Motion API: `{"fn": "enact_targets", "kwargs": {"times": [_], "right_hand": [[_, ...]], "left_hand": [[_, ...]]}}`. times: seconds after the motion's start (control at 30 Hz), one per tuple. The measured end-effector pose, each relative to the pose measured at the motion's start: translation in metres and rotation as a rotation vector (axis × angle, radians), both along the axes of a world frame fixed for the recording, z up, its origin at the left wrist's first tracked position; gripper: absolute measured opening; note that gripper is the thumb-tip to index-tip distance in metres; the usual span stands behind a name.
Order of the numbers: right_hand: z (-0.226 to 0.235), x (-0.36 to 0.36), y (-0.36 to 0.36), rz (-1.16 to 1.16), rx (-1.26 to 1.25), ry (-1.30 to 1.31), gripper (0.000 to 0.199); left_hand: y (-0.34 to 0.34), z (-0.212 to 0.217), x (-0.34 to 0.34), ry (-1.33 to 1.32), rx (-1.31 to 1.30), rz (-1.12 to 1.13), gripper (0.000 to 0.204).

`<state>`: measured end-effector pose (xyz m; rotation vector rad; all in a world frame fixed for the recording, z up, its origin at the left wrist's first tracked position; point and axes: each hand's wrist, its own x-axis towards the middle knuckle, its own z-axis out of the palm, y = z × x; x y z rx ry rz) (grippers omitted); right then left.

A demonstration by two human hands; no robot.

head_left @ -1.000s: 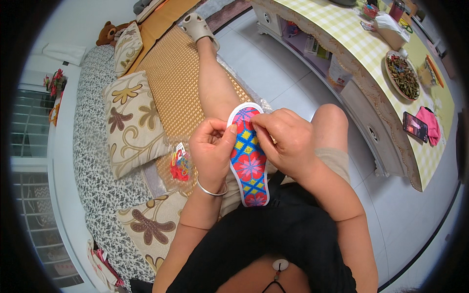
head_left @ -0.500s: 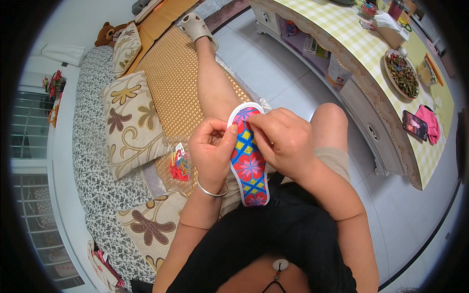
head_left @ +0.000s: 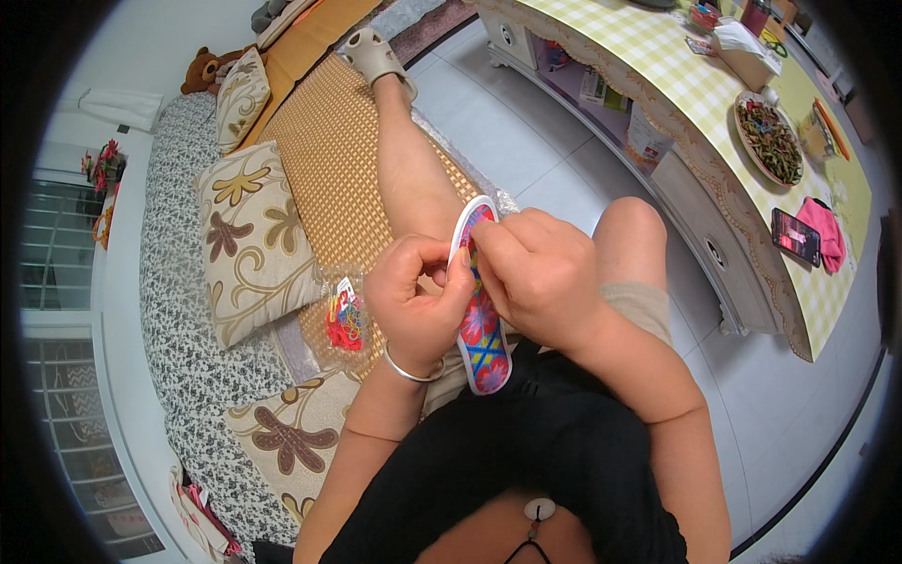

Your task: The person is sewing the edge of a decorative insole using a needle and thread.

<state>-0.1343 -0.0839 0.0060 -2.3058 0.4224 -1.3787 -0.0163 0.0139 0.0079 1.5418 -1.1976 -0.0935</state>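
Above the lap, in the head view, an embroidered insole point(head_left: 482, 329) with bright flower patterns is held between both hands. The left hand point(head_left: 415, 305) is closed on its left edge, thumb pressed at the rim; the right hand point(head_left: 536, 277) is pinched shut over the upper part. A small bag of coloured threads point(head_left: 345, 318) lies just beside, on the woven mat point(head_left: 324, 160). The work is best kept taut and steadied against the thigh.
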Motion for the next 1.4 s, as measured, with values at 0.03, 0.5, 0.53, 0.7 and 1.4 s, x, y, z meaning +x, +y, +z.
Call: {"fn": "enact_targets", "kwargs": {"times": [0.03,0.5,0.53,0.7,1.4], "right_hand": [[0.001,0.001,0.000,-0.005,-0.011,0.005,0.010],[0.004,-0.017,-0.015,0.012,0.350,-0.197,0.019],[-0.004,-0.018,-0.019,0.099,0.588,-0.208,0.019],[-0.026,-0.008,-0.013,0.928,1.865,-0.426,0.020],[-0.020,-0.039,-0.054,0.316,1.294,-0.840,0.011]], "left_hand": [[-0.001,0.000,0.000,0.003,-0.011,0.012,0.011],[0.003,0.006,0.001,0.436,-0.109,-0.090,0.008],[0.000,0.005,0.003,0.504,-0.129,-0.169,0.008],[-0.001,-0.005,-0.001,0.648,-0.092,-0.316,0.008],[-0.016,-0.044,0.039,1.609,-0.254,-0.978,0.022]]}}
